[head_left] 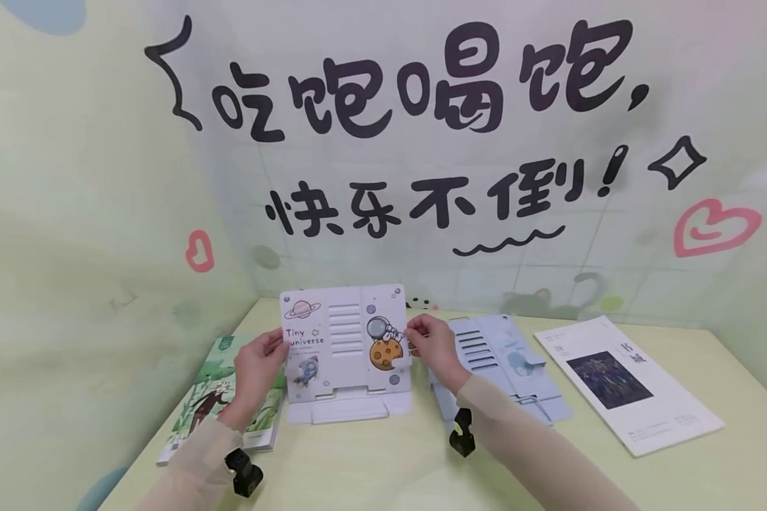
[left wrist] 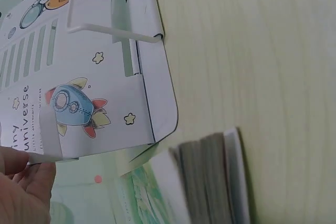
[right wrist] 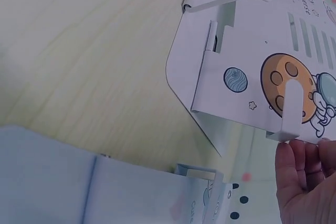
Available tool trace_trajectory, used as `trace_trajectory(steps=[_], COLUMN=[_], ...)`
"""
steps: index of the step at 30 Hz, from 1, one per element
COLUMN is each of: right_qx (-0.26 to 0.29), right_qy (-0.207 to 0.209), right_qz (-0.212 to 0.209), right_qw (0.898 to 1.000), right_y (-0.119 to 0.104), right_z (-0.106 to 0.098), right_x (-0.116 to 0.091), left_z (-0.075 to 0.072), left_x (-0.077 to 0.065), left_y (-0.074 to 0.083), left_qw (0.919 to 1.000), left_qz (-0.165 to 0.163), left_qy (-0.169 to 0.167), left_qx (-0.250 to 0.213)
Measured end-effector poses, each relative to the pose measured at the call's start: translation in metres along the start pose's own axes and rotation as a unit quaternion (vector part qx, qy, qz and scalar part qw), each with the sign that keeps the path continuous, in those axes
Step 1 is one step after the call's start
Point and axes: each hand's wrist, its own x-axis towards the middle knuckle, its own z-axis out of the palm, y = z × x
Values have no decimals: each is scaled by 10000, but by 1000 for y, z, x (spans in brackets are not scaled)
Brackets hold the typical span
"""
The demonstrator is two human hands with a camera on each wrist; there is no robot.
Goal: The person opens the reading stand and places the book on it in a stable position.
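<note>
A white metal book stand (head_left: 348, 375) printed with "Tiny universe", a rocket, a ringed planet and an astronaut stands upright on the table. My left hand (head_left: 256, 370) pinches its left edge between thumb and fingers, close to a small folded clip (left wrist: 51, 135). On the opposite edge, my right hand (head_left: 436, 346) grips between thumb and fingers, just beside the clip (right wrist: 292, 109) over the orange moon. A white wire bracket (left wrist: 107, 29) juts out at the lower front, above the base flap (right wrist: 184, 61) on the tabletop.
A blue book stand (head_left: 501, 333) lies on the table under my right forearm. Farther right is a white book (head_left: 661, 408) with a dark picture. Green illustrated books (head_left: 214, 397) are stacked at the left, partly behind my left arm. A printed wall (head_left: 383, 270) closes off the back.
</note>
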Motion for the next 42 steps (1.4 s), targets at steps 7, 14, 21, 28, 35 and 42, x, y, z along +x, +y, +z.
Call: trace_trajectory(steps=[7,14,21,28,35,42], right_qx=[-159,-374,-397,-423,-126,838], right_qy=[57,85,140,122,599,-285], right_qz=[75,100,133,139,-321,-1359], right_qw=[9998,9992,9990,9989,9976,9868], right_y=[-1,-3,0,1,-5,-26], right_z=[1,1,1,1,8,51], right_x=[5,9,13,15,-2,-59], left_z=[17,-1,2,4,0,-46], left_x=[19,-9,-8,-6,-6,-3], left_y=[-55,3,3,0,-9,-30], left_qw=[9998,9986,9979,9979,9989,9970], left_qz=[74,-295,-407,-427,-266,-323], left_qy=[182,-102,-75,-101,-128,-600], left_qx=[-87,-428,-502,-486,-375,375])
